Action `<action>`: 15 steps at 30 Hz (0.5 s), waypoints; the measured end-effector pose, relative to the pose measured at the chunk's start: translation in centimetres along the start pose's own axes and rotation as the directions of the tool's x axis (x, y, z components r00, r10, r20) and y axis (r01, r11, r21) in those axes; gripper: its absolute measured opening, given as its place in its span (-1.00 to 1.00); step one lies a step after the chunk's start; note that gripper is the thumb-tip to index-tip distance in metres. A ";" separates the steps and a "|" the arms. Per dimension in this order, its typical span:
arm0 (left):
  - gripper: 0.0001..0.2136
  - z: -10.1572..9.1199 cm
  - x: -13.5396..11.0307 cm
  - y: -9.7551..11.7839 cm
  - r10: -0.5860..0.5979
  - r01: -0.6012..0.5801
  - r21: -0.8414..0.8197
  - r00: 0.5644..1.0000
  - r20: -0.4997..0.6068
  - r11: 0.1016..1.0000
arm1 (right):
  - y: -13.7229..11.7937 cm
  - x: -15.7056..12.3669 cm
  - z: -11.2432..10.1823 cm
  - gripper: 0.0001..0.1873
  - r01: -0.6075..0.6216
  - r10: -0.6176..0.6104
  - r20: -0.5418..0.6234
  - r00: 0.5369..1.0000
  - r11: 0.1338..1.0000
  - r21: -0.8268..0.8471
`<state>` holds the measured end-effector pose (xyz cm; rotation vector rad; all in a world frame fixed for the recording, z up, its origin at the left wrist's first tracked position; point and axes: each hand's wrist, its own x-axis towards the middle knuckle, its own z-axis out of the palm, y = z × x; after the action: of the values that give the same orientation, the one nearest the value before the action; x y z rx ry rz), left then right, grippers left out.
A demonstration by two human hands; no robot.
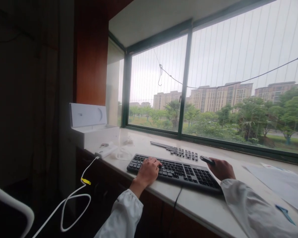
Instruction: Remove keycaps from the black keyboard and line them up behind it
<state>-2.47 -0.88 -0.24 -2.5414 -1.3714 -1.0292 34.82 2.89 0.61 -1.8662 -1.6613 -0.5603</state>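
A black keyboard (178, 172) lies on the pale stone windowsill (201, 205). My left hand (147, 172) rests on the keyboard's left half, fingers curled over the keys. My right hand (221, 169) hovers past the keyboard's right end and grips a small dark object (207, 160) that sticks out to the left. Behind the keyboard, loose black keycaps (181, 152) lie in rows on the sill. Both arms wear white sleeves.
An open white box (91, 127) stands at the sill's left end, a white adapter (105, 150) with a white cable (72, 198) beside it. White paper sheets (280, 181) lie at the right. A large window rises behind. A black cord hangs from the keyboard.
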 end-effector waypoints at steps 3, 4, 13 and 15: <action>-0.72 -0.2 0.0 -0.1 0.005 -0.005 -0.020 0.999 0.031 1.000 | -2.8 0.6 -1.0 -0.66 -0.058 0.085 -0.118 0.989 0.975 0.217; -0.71 -0.3 0.0 -0.1 0.007 -0.005 -0.024 0.999 0.045 1.000 | -4.3 0.8 -1.4 -0.60 -0.112 0.166 -0.145 0.975 0.940 0.322; -0.69 -0.7 0.2 -0.2 0.011 -0.013 0.011 0.993 0.116 1.000 | -21.5 0.6 -0.6 -0.64 -0.338 0.421 0.371 0.828 -0.154 0.929; -0.70 -0.6 0.3 -0.3 0.020 -0.025 0.034 0.992 0.128 0.999 | -23.5 0.2 0.4 -0.64 -0.394 0.393 0.466 0.793 -0.253 0.883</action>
<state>-2.89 -0.74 0.29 -2.6307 -1.3739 -0.8442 11.56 4.80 3.69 -0.9184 -0.6712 0.9058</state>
